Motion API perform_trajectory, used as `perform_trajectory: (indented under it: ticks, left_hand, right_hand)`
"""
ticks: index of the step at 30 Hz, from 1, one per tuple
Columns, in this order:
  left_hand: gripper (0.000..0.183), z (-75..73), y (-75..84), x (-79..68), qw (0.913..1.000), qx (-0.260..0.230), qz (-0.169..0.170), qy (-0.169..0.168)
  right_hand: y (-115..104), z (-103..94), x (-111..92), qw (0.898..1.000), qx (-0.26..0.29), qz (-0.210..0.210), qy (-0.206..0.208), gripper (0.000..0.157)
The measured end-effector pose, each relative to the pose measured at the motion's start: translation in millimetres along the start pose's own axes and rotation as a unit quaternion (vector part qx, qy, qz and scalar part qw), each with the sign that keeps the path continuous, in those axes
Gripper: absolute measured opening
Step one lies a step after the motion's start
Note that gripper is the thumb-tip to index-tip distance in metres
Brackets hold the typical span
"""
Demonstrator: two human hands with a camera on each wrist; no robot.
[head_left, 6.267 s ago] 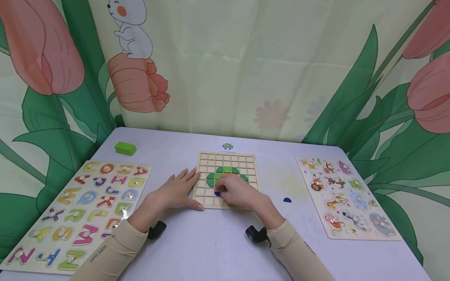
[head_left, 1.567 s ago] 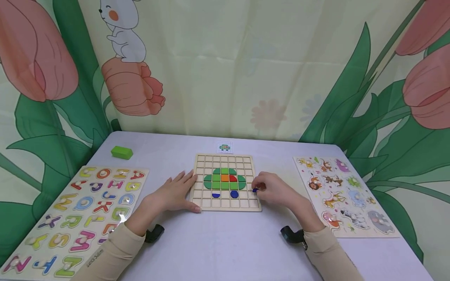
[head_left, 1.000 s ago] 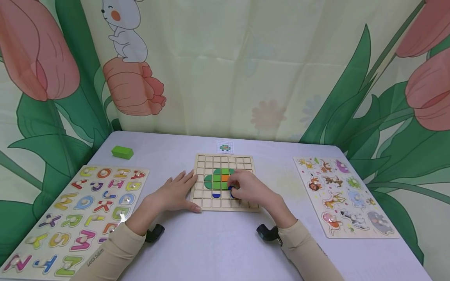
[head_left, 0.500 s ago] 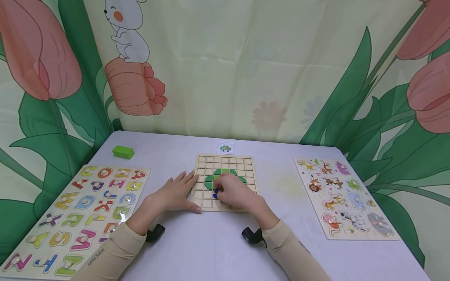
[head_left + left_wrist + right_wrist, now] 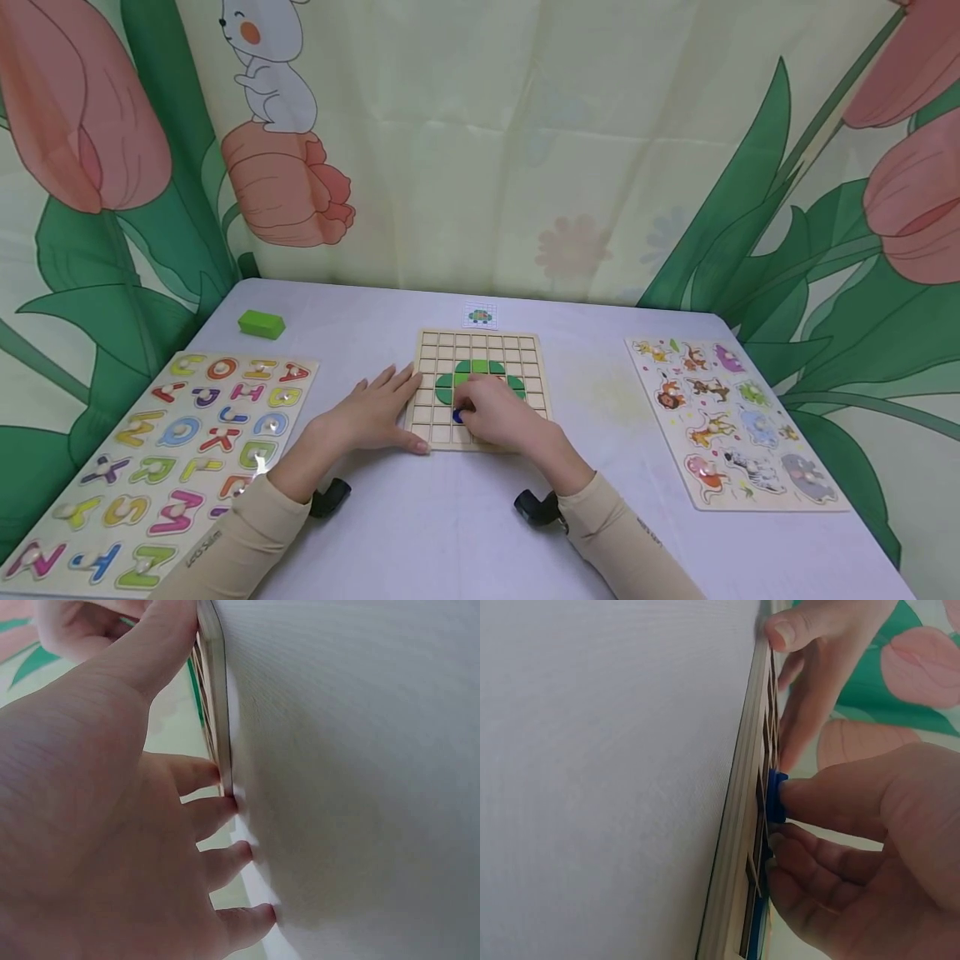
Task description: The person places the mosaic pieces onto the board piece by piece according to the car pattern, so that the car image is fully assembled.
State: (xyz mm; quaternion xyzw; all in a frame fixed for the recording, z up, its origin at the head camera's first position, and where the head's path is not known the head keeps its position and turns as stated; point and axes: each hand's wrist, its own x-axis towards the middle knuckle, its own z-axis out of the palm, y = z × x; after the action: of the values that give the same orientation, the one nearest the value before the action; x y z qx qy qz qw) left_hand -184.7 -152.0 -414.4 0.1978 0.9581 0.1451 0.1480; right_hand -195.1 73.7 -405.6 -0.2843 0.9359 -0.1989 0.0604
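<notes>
A wooden grid board lies mid-table, with green pieces set in its cells. My left hand rests along its left side with the fingers spread, thumb at the near corner; in the left wrist view the fingertips touch the tabletop and board edge. Over the board's lower half, my right hand has its thumb on a small blue half-circle piece, its other fingers curled close to the board. Blue shows at one cell beside the thumb. The right hand hides the orange piece and several cells.
Behind the board lies a small picture card. An alphabet puzzle board is at the left, with a green block behind it. An animal puzzle board lies at the right. A printed curtain stands behind the table.
My right hand picked up the blue half-circle from right of the board, carried it left over the grid and lowered it at the left blue cell. The left hand stayed in place.
</notes>
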Motion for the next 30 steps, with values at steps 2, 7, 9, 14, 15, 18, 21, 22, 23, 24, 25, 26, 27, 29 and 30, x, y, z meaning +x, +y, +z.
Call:
perform_trajectory:
  ticks: [2, 7, 9, 14, 15, 18, 21, 22, 23, 24, 25, 26, 27, 29, 30]
  left_hand:
    - [0.118, 0.2, -0.3, -0.2, 1.0000, 0.000, 0.000, 0.001]
    - [0.119, 0.6, 0.4, -0.7, 1.0000, -0.001, -0.003, -0.001]
    - [0.119, 1.2, 0.7, -0.9, 1.0000, 0.000, -0.004, -0.001]
    - [0.119, 2.8, 2.9, 0.9, 1.0000, 0.001, 0.006, 0.002]
    - [0.119, 2.9, 3.3, 1.6, 1.0000, 0.001, 0.008, 0.003]
    - [0.120, 3.5, 4.7, 3.7, 0.9999, 0.005, 0.008, 0.004]
    - [0.120, 3.1, 6.1, 4.7, 0.9999, 0.007, 0.010, 0.002]
    - [0.120, 2.8, 6.3, 4.8, 0.9999, 0.007, 0.010, 0.000]
    - [0.120, 2.4, 6.4, 4.6, 0.9999, 0.006, 0.010, -0.003]
    - [0.119, 1.8, 6.2, 4.2, 0.9999, 0.004, 0.010, -0.005]
    - [0.118, 1.2, 5.6, 3.6, 0.9999, 0.001, 0.008, -0.006]
    - [0.116, 0.5, 4.4, 2.8, 1.0000, -0.002, 0.006, -0.006]
    - [0.114, -0.6, 2.9, 1.8, 1.0000, -0.004, 0.003, -0.005]
    - [0.111, -3.1, -1.8, -0.4, 1.0000, -0.005, -0.002, 0.006]
    - [0.109, -5.0, -4.6, -1.6, 0.9998, -0.004, -0.006, 0.016]
  right_hand:
    - [0.4, -0.4, -0.3, 1.000, 0.005, -0.001, 0.005, 0.014]
    - [1.2, 1.7, -1.1, 1.000, 0.005, -0.006, 0.015, 0.014]
    - [1.3, 3.3, -1.8, 1.000, 0.001, -0.004, 0.016, 0.014]
    - [3.1, 3.4, -4.8, 1.000, -0.004, 0.009, 0.019, 0.014]
    - [3.7, 2.6, -5.3, 1.000, -0.004, 0.011, 0.019, 0.014]
    - [6.2, -1.5, -7.3, 1.000, 0.004, 0.008, 0.021, 0.013]
    - [9.8, -6.9, -10.7, 0.999, 0.020, 0.009, 0.029, 0.012]
    - [11.4, -9.0, -12.3, 0.999, 0.028, 0.013, 0.033, 0.013]
    - [13.7, -10.9, -14.1, 0.999, 0.031, 0.016, 0.039, 0.014]
    - [16.2, -12.9, -16.2, 0.998, 0.034, 0.024, 0.046, 0.014]
    - [19.0, -15.5, -18.4, 0.997, 0.038, 0.033, 0.053, 0.015]
    - [22.4, -18.4, -20.8, 0.997, 0.039, 0.043, 0.059, 0.016]
    - [26.1, -21.4, -23.7, 0.995, 0.039, 0.055, 0.067, 0.019]
    - [35.6, -28.2, -30.1, 0.993, 0.036, 0.076, 0.083, 0.026]
    - [40.9, -31.9, -33.4, 0.991, 0.036, 0.089, 0.089, 0.031]
